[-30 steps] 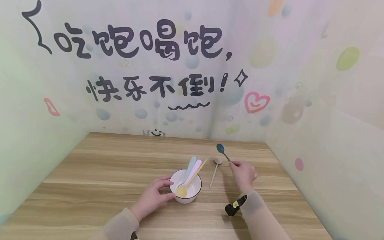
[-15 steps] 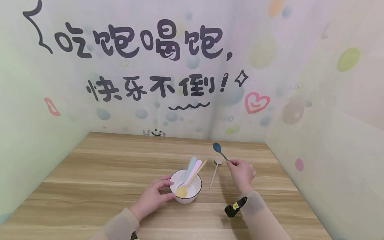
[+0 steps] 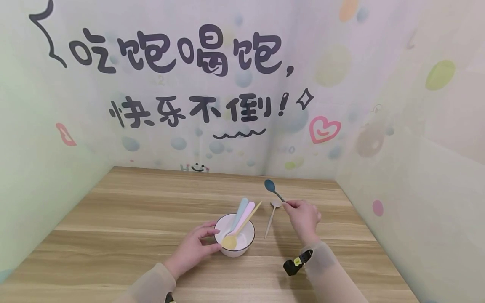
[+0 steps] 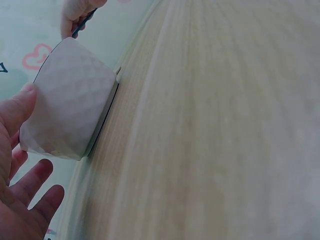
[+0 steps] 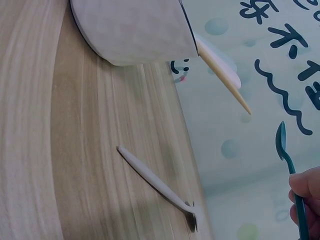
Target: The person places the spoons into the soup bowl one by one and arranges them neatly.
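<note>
A white bowl (image 3: 233, 251) with a dark rim stands on the table, holding a blue-handled utensil (image 3: 239, 211), a pink-handled one (image 3: 248, 210) and a yellow spoon (image 3: 229, 241). My left hand (image 3: 194, 245) grips the bowl's left side by thumb and forefinger, its other fingers spread in the left wrist view. Raised above the table, my right hand (image 3: 304, 219) pinches a dark teal spoon (image 3: 270, 185) by its handle, bowl end pointing up and left. Between bowl and right hand lies a beige utensil (image 3: 270, 221) with a flared head, seen from the side in the right wrist view (image 5: 155, 182).
The wooden table (image 3: 125, 210) ends at a printed backdrop (image 3: 242, 155) with dark lettering. Pale walls close in on the left and right. A black wrist camera (image 3: 293, 266) sits at the right cuff.
My right hand has shifted slightly left with the teal spoon, whose end is now above the beige utensil's left in view. The left hand and bowl have stayed put.
</note>
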The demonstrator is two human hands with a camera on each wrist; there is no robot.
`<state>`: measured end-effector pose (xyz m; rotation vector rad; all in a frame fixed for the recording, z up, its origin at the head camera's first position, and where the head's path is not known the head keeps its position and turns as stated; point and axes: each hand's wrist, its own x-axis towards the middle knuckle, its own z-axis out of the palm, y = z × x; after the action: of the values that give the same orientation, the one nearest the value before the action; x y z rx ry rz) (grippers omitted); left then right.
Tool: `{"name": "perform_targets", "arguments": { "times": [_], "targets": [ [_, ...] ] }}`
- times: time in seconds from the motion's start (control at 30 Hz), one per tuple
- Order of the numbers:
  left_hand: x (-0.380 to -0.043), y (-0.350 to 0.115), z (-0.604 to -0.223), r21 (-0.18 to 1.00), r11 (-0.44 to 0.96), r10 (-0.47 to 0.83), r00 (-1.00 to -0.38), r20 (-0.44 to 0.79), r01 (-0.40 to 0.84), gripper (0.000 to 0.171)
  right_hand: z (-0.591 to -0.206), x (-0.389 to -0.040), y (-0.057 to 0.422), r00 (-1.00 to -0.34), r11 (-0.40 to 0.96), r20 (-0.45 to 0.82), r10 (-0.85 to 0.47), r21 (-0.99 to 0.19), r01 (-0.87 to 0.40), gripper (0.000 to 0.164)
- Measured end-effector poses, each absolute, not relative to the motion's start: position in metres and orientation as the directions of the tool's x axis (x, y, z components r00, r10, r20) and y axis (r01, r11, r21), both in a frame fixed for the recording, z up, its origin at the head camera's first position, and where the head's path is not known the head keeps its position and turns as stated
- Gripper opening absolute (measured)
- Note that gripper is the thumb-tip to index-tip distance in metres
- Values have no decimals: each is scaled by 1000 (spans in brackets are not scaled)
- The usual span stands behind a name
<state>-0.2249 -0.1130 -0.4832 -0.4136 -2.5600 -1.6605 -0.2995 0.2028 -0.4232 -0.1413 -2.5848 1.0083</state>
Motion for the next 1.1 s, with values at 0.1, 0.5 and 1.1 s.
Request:
{"name": "perform_targets", "arguments": {
  "times": [0.1, 0.5, 1.1],
  "targets": [
    [-225, -113, -483, 887, 383, 191, -962, 196, 257, 38, -423, -299, 203, -930, 737, 294, 220, -675, -39, 17],
    [-225, -113, -483, 886, 382, 188, -961, 202, 261, 38, -418, -297, 201, -926, 743, 315, 208, -666, -60, 16],
    [-224, -111, -483, 878, 396, 168, -961, 218, 268, 35, -412, -296, 199, -931, 766, 342, 127, -630, -127, 15]
  ]
}}
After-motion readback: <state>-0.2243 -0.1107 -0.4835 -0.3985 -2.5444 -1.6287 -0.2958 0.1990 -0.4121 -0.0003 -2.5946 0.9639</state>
